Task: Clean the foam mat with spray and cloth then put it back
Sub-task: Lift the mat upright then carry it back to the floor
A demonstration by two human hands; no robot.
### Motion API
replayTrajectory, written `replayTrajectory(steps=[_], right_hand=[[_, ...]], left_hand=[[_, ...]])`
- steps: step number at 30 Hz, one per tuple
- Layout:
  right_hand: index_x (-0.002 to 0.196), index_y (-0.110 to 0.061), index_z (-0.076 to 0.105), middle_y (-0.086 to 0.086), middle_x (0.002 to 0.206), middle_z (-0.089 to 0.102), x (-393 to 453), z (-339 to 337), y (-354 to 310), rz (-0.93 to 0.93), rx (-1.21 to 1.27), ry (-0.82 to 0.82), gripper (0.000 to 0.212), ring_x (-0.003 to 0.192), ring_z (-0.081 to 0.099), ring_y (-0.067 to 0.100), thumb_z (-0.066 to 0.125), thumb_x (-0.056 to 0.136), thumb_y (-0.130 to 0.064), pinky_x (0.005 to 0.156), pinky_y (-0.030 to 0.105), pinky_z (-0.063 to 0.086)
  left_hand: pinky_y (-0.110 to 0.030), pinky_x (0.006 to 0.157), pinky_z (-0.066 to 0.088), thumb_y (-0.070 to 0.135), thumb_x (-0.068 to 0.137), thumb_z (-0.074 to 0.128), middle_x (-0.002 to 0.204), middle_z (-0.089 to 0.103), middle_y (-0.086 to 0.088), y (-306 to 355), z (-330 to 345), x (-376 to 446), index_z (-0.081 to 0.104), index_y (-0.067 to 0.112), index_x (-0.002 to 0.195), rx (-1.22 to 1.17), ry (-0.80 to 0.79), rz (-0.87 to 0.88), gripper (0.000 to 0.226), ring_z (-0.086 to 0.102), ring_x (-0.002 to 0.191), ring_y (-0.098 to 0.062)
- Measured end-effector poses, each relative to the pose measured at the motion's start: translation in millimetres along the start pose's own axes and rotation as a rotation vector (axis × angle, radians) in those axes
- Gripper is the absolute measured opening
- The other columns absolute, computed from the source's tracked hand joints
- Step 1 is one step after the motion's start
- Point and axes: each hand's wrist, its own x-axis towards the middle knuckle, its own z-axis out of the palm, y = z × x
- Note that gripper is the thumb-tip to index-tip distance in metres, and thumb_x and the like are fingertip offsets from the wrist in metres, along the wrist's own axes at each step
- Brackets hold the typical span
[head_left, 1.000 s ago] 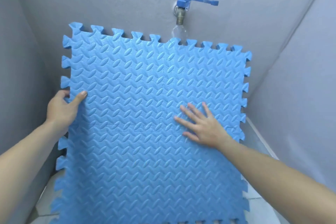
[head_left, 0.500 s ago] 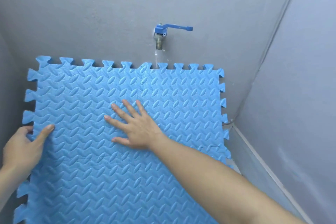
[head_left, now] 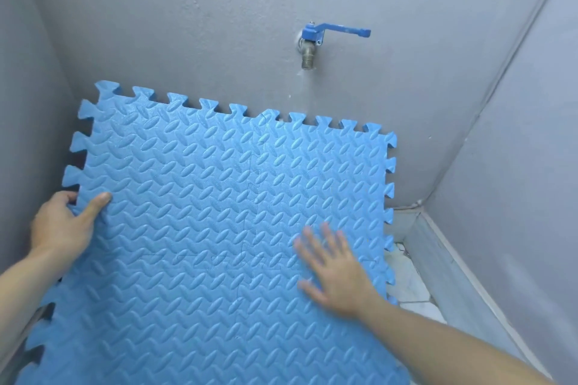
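right hand (head_left: 339, 275) flat, fingers spread, on mat (head_left: 219, 228), blurred | left hand (head_left: 64, 225) pinches mat's left edge, thumb on top | mat tilted between hands, far edge against wall (head_left: 187, 25) under tap (head_left: 309, 50) | risk: single pinch slips, foam sags or drops

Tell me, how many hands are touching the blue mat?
2. The left hand grips the foam mat at its left edge, and the right hand lies flat with spread fingers on its lower right part.
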Motion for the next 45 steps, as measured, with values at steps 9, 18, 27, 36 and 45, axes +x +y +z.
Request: replayTrajectory(steps=[9,18,27,36,45], right_hand=[[0.148,-0.034,0.039,0.001,0.158,0.035,5,6,-6,-0.619,-0.215,0.001,0.052,0.148,0.028,0.022,0.034,0.100,-0.052,0.115,0.064,0.020],[0.154,-0.024,0.028,0.005,0.162,0.024,48,-4,-34,-0.131,-0.014,0.140,0.067,0.150,0.017,0.033,0.026,0.098,-0.062,0.113,0.063,0.024],[0.152,-0.028,0.033,0.004,0.160,0.030,152,-29,-58,-0.303,-0.066,0.120,0.061,0.147,0.029,0.027,0.031,0.098,-0.055,0.116,0.059,0.025],[0.156,-0.006,0.008,0.009,0.164,0.007,201,-166,58,0.393,-0.016,0.651,0.073,0.152,0.006,0.028,0.034,0.101,-0.048,0.122,0.047,0.000],[0.157,-0.008,0.003,0.008,0.166,0.000,212,-185,81,0.493,-0.020,0.513,0.083,0.153,-0.003,0.022,0.022,0.097,-0.062,0.123,0.047,0.000]], left_hand=[[-0.047,0.090,0.042,0.052,0.085,0.060,0.121,0.057,-0.021,39,-5,-28,0.051,0.000,0.123,0.057,0.015,-0.037,0.065,0.054,0.108,-0.040],[-0.045,0.095,0.042,0.054,0.086,0.059,0.126,0.053,-0.018,50,-11,-40,0.047,0.004,0.129,0.041,-0.031,-0.083,0.067,0.052,0.113,-0.035],[-0.045,0.098,0.040,0.050,0.087,0.059,0.131,0.051,-0.020,51,-12,-42,0.046,-0.001,0.132,0.057,-0.036,-0.045,0.069,0.049,0.119,-0.037],[-0.049,0.090,0.044,0.053,0.084,0.058,0.127,0.054,-0.021,45,-11,-38,0.048,-0.002,0.129,0.052,-0.044,-0.030,0.072,0.053,0.112,-0.039],[-0.050,0.093,0.041,0.050,0.086,0.058,0.131,0.052,-0.024,55,-9,-38,0.047,-0.005,0.129,0.090,-0.042,-0.006,0.071,0.050,0.116,-0.042]])
